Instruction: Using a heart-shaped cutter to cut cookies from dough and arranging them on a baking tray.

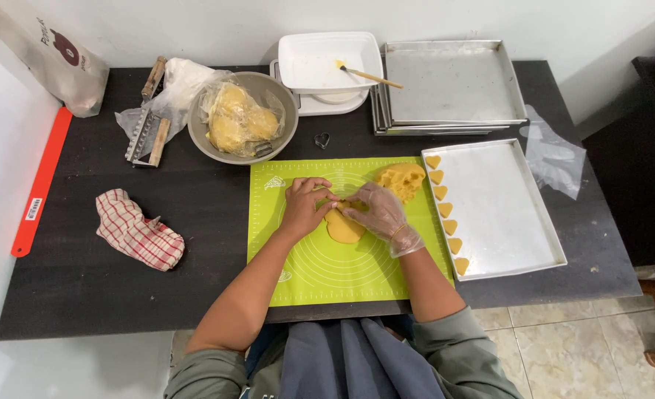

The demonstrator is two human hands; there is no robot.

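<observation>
Head view. The desk [84, 295] is a black rectangular top. At its centre lies a lime-green silicone mat [305, 273] printed with concentric circles and ruler marks.

The left hand [304, 205] is bare; the right hand [381, 214] wears a thin, clear plastic glove. Both rest on the mat, and their fingers [326, 193] meet over the 12 o'clock edge of a flat, smooth, yellow dough piece [342, 227]. The fingers of both hands are narrowly pinched at that edge. Whether they hold a cutter or only dough cannot be told.

The dough piece extends from the fingertips toward 6 o'clock, between the two wrists. Its long axis runs roughly 12 to 6. Both hands are equally near it.

A rougher, crumbly dough lump [401, 179] sits on the mat at 2 o'clock from the hands, nearer the right hand.

At 3 o'clock stands a shallow metal baking tray [505, 214]. A column of heart-shaped dough pieces [446, 210] lines its near left edge.

At 12 o'clock a small heart-shaped metal cutter [321, 140] lies on the desk. A grey bowl [203, 131] holding plastic-wrapped dough sits at 11 o'clock. A red-checked cloth [138, 230] lies crumpled at 9 o'clock.
</observation>
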